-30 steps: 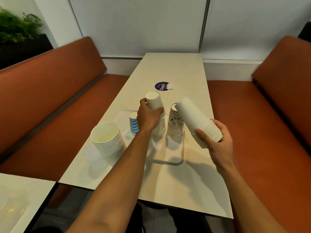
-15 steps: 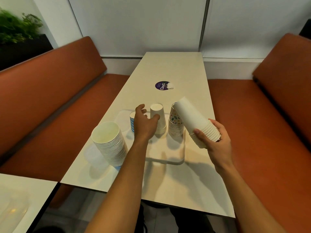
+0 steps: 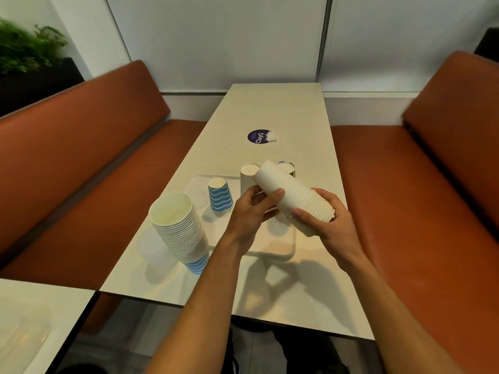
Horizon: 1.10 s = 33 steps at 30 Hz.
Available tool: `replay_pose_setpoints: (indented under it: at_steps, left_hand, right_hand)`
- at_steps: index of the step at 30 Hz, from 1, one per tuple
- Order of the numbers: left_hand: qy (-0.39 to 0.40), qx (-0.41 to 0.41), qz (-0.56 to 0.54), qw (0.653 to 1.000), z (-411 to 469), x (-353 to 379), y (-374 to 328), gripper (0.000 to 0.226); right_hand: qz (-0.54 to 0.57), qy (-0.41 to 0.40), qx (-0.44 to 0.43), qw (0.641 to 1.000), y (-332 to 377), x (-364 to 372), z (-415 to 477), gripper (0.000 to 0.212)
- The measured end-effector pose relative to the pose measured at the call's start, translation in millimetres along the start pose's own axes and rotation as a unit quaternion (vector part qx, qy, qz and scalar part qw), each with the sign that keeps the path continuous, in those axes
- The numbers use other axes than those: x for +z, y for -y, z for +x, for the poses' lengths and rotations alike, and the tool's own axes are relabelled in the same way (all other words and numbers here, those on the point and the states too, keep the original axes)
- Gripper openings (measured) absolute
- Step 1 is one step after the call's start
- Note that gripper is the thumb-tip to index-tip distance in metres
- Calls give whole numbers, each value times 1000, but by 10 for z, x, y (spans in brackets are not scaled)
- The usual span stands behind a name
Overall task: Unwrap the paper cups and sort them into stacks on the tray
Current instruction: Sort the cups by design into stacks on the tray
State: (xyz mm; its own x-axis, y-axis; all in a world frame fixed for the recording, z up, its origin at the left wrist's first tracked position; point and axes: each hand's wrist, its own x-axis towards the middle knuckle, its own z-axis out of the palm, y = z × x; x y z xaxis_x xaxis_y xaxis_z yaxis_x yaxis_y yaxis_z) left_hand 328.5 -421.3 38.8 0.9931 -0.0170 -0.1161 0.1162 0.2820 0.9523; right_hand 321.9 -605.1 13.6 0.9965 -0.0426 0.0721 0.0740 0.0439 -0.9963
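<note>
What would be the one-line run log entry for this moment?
right hand: holds white stack, tilted | left hand: grips its top cup | tray: blue cup, white cup | table: tall stack

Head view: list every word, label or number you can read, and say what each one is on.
"ClayG": white letters on the round dark sticker on the table; its edge is peeled, so the word may be cut off.
Smaller lines on the same sticker: too small to read.
Cups and tray: patterns only, no readable text.
</note>
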Motion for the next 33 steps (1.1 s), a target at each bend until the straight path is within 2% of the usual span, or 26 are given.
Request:
replay_pose_setpoints:
  at_steps: [6,11,15,17,20,26,33]
  left_hand:
    - [-33,15,5,999,49,97,-111,26]
    - [-62,43,-5,997,130,238,-261,31]
    - [-171,100,-71,978,320,150,-470,50]
    - [-228,140,-24,963,394,52,-585,57]
    - [-284,170,108,937,466,-34,-681,63]
    - [-278,101,293,909,739,-149,-384,71]
    - [-254,57,356,898,832,-207,-167,69]
  right_hand:
    - [22,-3,-10,1000,52,-21,48,68]
    - [26,-19,-35,999,141,-9,105,64]
    - [22,-39,-40,998,146,-61,117,64]
    - [41,-67,-34,996,106,-99,113,63]
    - [64,-109,-21,992,76,-134,121,68]
    - [71,-96,-15,993,75,-120,133,64]
    - [61,-83,-17,995,66,-164,143,57]
